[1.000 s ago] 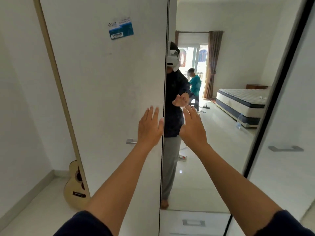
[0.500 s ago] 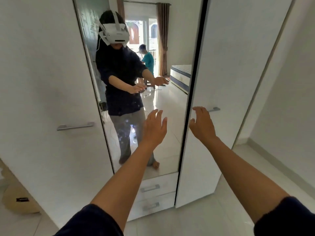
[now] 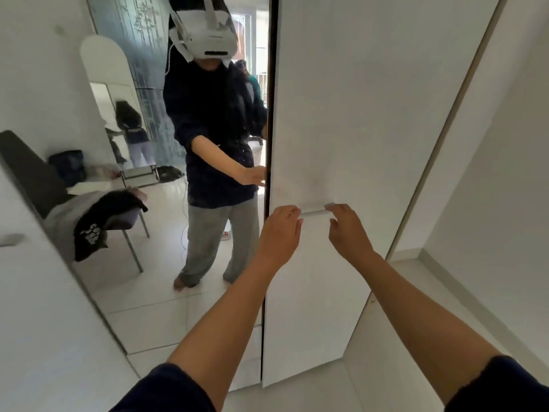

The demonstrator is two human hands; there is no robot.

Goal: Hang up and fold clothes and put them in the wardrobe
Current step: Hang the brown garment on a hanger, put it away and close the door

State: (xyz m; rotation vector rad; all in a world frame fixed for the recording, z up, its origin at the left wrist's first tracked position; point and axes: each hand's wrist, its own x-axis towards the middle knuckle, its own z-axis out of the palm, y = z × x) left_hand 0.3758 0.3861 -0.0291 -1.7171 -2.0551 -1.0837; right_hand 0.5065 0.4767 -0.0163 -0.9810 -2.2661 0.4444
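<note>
Wardrobe handle (image 3: 315,214) gripped by left hand (image 3: 279,233), right hand (image 3: 347,230).

Floor (image 3: 312,394): glossy white tile with pale grout lines. Wardrobe (image 3: 356,129) stands directly on it, the white door's bottom edge just above the tile. The wardrobe's mirror (image 3: 142,322) shows more of the same tile. A metal-legged chair (image 3: 29,173) stands on it. Grey garment (image 3: 59,224) and black garment (image 3: 98,221) with white lettering are draped over the seat, the black one hanging off the front. Thin white cable (image 3: 184,233) trails on the reflected floor beside a person's bare feet (image 3: 181,283).
</note>
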